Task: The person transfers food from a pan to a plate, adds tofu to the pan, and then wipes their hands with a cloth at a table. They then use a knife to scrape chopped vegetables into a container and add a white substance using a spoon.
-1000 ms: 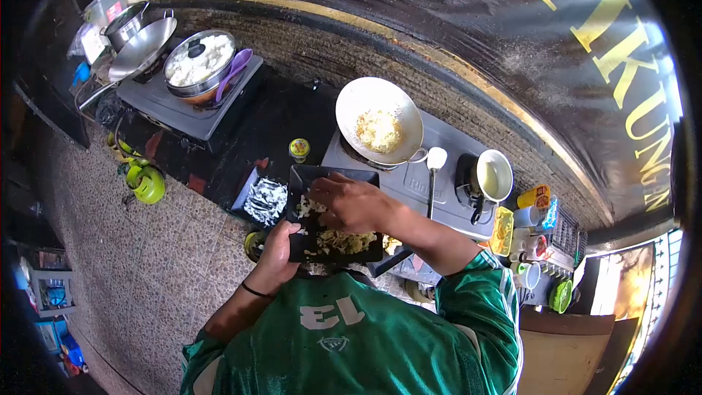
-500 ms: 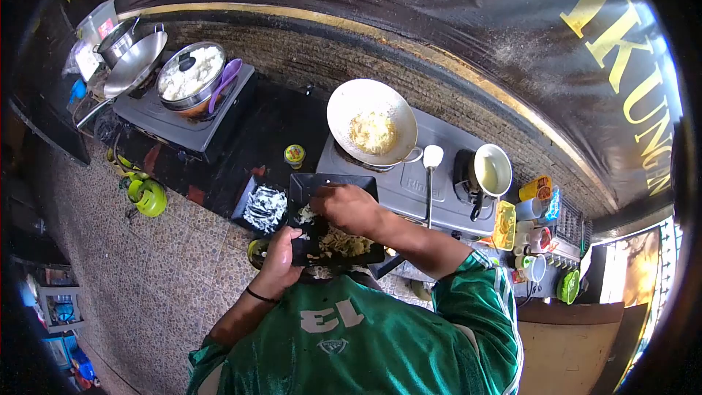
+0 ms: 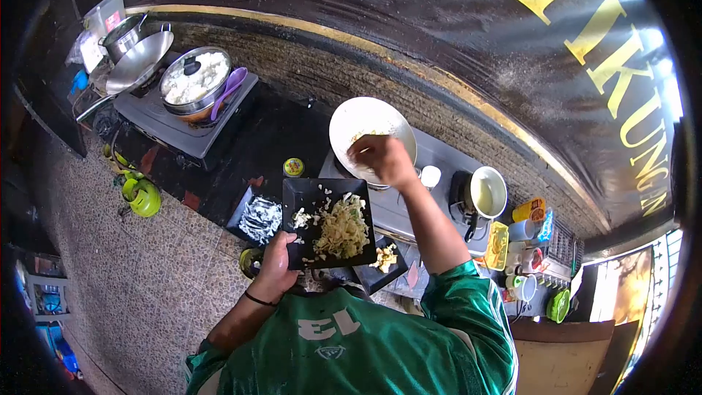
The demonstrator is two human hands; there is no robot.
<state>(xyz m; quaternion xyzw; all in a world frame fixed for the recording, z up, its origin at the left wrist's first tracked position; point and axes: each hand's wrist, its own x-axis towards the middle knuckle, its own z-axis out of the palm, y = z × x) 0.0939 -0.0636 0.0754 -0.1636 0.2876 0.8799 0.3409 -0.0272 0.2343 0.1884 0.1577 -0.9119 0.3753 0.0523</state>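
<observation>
My left hand (image 3: pixel 274 267) grips the lower left edge of a black square plate (image 3: pixel 301 192), thumb on top. The plate carries a heap of pale chopped vegetables (image 3: pixel 342 230) and a smaller cluster of chopped white bits (image 3: pixel 300 218). Over the white wok (image 3: pixel 358 113) on the stove, my right hand (image 3: pixel 385 159) is closed, fingers curled and pointing down. Whatever those fingers hold is hidden. Some pale food shows in the wok, partly behind the hand.
A second black dish (image 3: pixel 238 223) with white residue stands left of the plate. Another dark dish (image 3: pixel 369 281) with yellowish pieces lies at lower right. The stove (image 3: pixel 446 143) also bears a spatula (image 3: pixel 430 175) and a small saucepan (image 3: pixel 488 190). A lidded pot (image 3: pixel 194 80) sits far left.
My right hand has moved from the plate up and right to above the wok. My left hand still holds the plate, now more fully visible. The view has shifted slightly.
</observation>
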